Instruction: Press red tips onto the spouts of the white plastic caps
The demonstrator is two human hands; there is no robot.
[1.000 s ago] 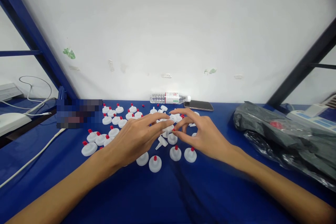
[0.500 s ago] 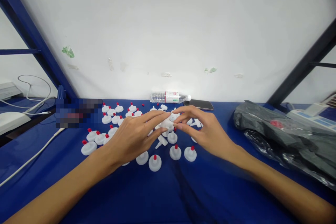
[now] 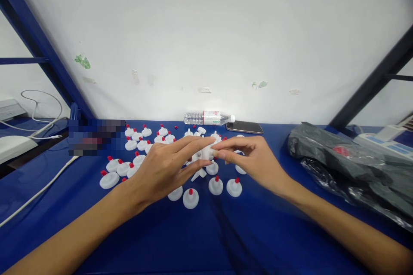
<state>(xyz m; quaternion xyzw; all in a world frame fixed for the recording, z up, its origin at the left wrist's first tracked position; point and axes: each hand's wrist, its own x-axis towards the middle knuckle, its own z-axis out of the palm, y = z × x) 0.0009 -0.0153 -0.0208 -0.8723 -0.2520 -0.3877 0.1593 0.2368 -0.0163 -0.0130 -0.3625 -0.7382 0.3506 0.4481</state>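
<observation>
Between my two hands is a small white plastic piece (image 3: pixel 205 153), partly covered by fingers, so its full shape does not show. My left hand (image 3: pixel 171 161) pinches it from the left, thumb below and fingers above. From the right, the thumb and index finger of my right hand (image 3: pixel 250 157) close on its other end. Below and around them stand white nozzle caps with red tips, such as one front cap (image 3: pixel 190 200) and another at the right (image 3: pixel 234 187). A loose white nozzle (image 3: pixel 198 174) lies just under the hands.
Many more red-tipped caps (image 3: pixel 109 180) stand at the left. At the back, a clear water bottle (image 3: pixel 211 118) lies by the wall, beside a dark phone (image 3: pixel 245 127). A grey plastic bag (image 3: pixel 342 163) covers the right side. A white cable (image 3: pixel 41 193) runs along the left.
My right hand has shifted slightly down, and its fingers have moved to the right end of the white piece. The left hand stays nearly still.
</observation>
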